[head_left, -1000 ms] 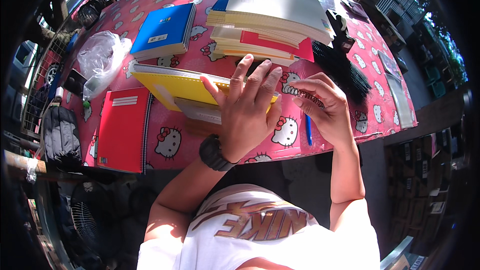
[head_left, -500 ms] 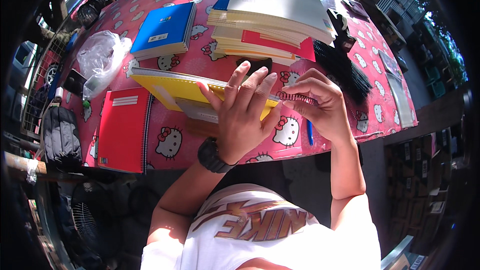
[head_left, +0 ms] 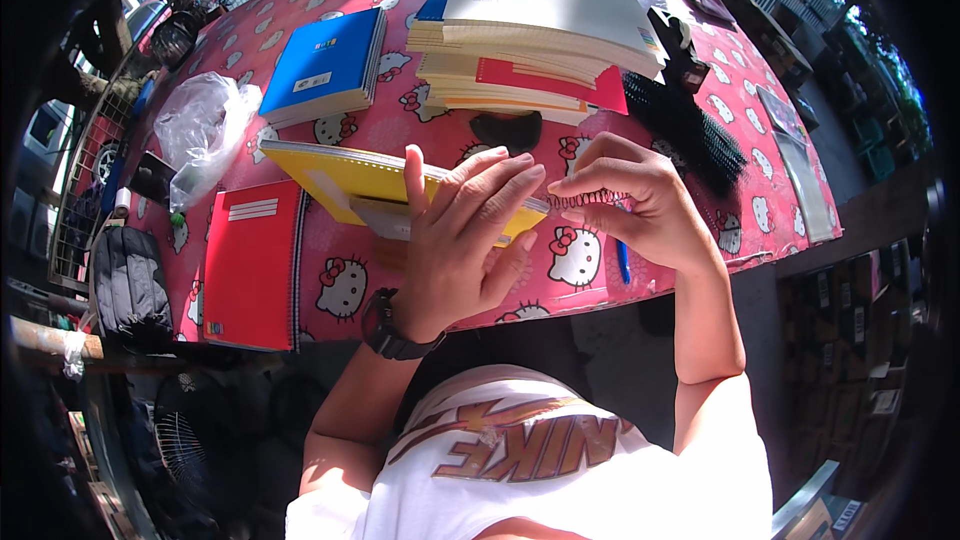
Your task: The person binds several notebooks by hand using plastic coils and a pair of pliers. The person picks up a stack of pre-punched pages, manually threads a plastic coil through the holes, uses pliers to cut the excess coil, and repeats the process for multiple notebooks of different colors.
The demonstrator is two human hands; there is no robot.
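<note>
A yellow-covered notebook (head_left: 325, 178) is held tilted above the table, its punched edge along the far upper side. My left hand (head_left: 455, 245) lies across its right part, fingers over the top edge and thumb beneath, gripping it. At the notebook's right end, a dark spiral binding coil (head_left: 588, 199) is pinched between the thumb and fingers of my right hand (head_left: 655, 210). The coil's tip meets the holes at that corner; how far it is threaded cannot be made out. Under the notebook, a brownish block shows partly. A blue pen (head_left: 623, 258) lies below my right hand.
A red spiral notebook (head_left: 252, 265) lies at left, near a grey pouch (head_left: 130, 280) and a clear plastic bag (head_left: 205, 120). Beyond are blue notebooks (head_left: 325, 60), a tall stack of unbound books (head_left: 550, 10) and a pile of black coils (head_left: 690, 130).
My left hand has slid slightly left and flattened along the yellow notebook. My right hand has shifted a little with the coil still pinched. The view has moved slightly.
</note>
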